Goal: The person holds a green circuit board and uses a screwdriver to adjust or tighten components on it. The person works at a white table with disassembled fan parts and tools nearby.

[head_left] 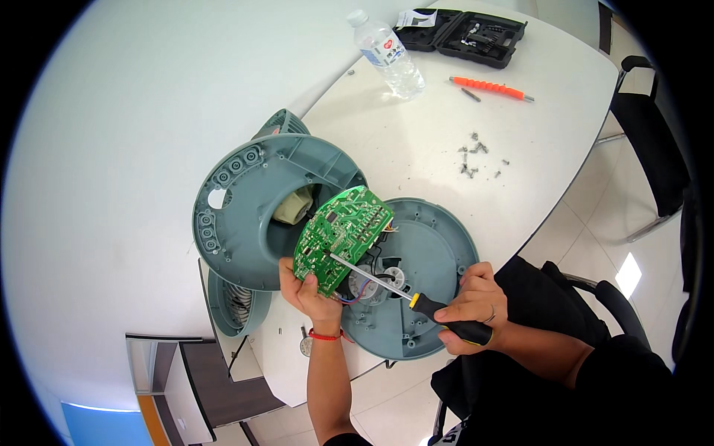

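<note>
A green circuit board [338, 234] is tilted up over the grey-green plastic housing, gripped at its lower corner by my left hand [309, 293]. My right hand [476, 308] is closed around the black and yellow handle of a screwdriver [383, 283]. The screwdriver's tip lies against or just over the board's face; I cannot tell which. Wires run from the board toward a round base shell [439, 253], which holds a motor-like part [364, 286]. Left of the board stands a larger round cover [245, 249] with a beige part [294, 206] in its central opening.
Loose screws [472, 152] lie on the white table [446, 123]. Beyond them are an orange flexible shaft [491, 88], a water bottle [390, 59] and an open black tool case [483, 37]. A grey-green part [242, 301] sits at the left edge. Black chairs [647, 141] stand right.
</note>
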A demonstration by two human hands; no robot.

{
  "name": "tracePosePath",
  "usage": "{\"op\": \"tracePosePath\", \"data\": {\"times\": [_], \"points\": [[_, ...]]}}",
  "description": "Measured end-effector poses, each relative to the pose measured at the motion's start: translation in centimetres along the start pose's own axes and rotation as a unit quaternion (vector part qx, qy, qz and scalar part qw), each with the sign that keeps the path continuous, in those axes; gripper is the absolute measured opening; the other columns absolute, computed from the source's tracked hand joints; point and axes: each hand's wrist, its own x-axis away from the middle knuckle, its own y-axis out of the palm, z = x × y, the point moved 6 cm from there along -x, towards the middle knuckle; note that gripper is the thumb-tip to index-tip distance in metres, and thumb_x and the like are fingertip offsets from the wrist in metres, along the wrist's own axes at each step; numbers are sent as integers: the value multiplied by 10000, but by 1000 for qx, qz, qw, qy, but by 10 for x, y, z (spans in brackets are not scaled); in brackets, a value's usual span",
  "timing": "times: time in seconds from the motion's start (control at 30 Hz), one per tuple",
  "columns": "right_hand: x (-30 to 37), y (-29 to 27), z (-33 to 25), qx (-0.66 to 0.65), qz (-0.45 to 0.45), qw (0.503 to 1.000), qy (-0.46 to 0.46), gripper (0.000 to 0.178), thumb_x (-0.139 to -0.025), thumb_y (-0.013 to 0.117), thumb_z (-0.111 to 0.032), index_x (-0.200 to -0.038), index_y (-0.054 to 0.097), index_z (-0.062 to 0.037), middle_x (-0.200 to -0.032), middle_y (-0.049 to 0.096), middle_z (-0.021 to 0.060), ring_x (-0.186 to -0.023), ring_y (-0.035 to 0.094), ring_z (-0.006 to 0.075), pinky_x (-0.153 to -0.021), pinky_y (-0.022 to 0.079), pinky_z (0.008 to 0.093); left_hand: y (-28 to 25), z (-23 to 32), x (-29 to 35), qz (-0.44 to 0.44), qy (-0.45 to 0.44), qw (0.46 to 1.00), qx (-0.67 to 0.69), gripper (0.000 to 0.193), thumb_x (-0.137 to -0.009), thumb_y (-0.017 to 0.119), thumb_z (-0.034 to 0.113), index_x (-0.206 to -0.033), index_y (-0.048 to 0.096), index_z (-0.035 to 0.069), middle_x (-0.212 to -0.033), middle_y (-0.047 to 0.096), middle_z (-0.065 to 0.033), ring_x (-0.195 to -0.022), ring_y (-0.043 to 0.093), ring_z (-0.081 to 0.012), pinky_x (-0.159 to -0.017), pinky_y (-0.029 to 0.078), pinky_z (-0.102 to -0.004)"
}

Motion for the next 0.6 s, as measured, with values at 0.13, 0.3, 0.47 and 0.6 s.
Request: {"op": "tracePosePath", "data": {"times": [0.13,0.3,0.47,0.6], "points": [[0,0,0,6,-1,1000,0,323,-605,776,-144,-923,731,-173,-651,649,-54,-573,475,150,-747,381,327,0,0,1,1,1,1000,2,289,-813,620,261,-833,440,35,-794,476,-25,-718,448,-102,-686,389,-233],[-1,1,0,10,0,1000,4,322,-609,781,-141,-925,730,-171,-664,656,-53,-576,484,149,-748,386,329,1,1,1,-5,12,1000,6,304,-815,631,271,-834,442,34,-788,477,-23,-716,449,-100,-684,389,-231],[0,0,0,13,5,1000,1,327,-612,783,-143,-933,729,-166,-676,662,-50,-579,486,154,-750,388,331,0,0,2,-6,6,1000,5,320,-822,641,286,-837,444,33,-793,480,-22,-717,453,-101,-685,391,-229],[1,0,0,14,7,1000,-1,322,-617,782,-149,-934,728,-160,-677,663,-47,-582,487,156,-749,389,329,-2,-1,2,-6,1,1000,4,316,-821,641,282,-840,446,34,-796,483,-22,-721,462,-102,-692,398,-229]]}}
